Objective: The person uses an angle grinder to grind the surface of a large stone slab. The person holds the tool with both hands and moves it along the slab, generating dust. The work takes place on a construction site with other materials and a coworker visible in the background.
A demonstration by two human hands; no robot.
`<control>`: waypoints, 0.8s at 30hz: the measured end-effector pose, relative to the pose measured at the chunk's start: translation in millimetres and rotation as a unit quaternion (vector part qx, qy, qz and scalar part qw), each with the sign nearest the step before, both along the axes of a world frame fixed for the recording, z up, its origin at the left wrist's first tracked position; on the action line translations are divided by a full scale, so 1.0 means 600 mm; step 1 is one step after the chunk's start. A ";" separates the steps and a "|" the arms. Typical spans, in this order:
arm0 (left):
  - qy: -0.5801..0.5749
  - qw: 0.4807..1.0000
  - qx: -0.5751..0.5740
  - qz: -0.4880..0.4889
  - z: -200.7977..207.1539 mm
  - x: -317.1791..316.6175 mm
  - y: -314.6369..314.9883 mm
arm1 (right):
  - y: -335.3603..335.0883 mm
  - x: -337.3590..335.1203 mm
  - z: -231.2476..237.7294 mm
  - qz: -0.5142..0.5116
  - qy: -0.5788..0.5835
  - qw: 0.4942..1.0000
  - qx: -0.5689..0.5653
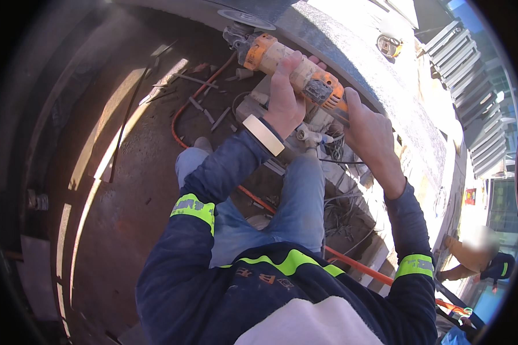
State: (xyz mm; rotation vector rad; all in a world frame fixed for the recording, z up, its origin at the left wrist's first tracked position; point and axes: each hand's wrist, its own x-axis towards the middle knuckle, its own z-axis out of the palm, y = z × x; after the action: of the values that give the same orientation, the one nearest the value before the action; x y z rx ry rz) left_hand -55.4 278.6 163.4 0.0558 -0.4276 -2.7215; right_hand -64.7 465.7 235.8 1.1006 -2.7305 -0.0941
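An orange and beige angle grinder [293, 68], coated in dust, is held in front of me at the top of the head view. Its round grey disc [246, 19] lies against or very near the edge of a grey slab [328, 40]; I cannot tell whether they touch. My left hand [288, 98] wraps around the middle of the grinder's body, thumb over the top. My right hand [367, 127] grips its rear end, where the orange handle narrows. Pale dust blurs the air left of the disc.
Orange hose [185, 109] runs across the dusty floor between my legs, among broken strips [204, 109]. White pipe fittings [311, 137] and tangled cables [339, 215] lie below the grinder. Another person [472, 253] is at far right, near stacked grey strips [472, 92]. Another orange tool [389, 46] rests beyond the slab.
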 end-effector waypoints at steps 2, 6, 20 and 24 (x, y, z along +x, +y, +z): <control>-0.010 1.000 0.004 -0.014 0.002 0.000 0.001 | 0.007 -0.003 -0.002 0.008 0.003 1.000 -0.003; -0.004 1.000 -0.002 -0.011 0.001 -0.007 -0.009 | 0.001 -0.013 -0.009 0.026 0.005 0.999 -0.017; 0.008 1.000 0.015 0.010 -0.021 -0.060 -0.106 | -0.093 -0.047 -0.013 0.020 -0.003 1.000 0.006; -0.005 1.000 0.024 0.001 -0.021 -0.065 -0.117 | -0.104 -0.045 -0.012 0.012 -0.003 1.000 0.014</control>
State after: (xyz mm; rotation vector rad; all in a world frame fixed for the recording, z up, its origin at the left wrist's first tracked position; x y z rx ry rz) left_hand -94.2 208.6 150.7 0.0835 -0.3663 -2.7296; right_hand -92.0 403.5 228.9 1.1415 -2.7282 -0.1275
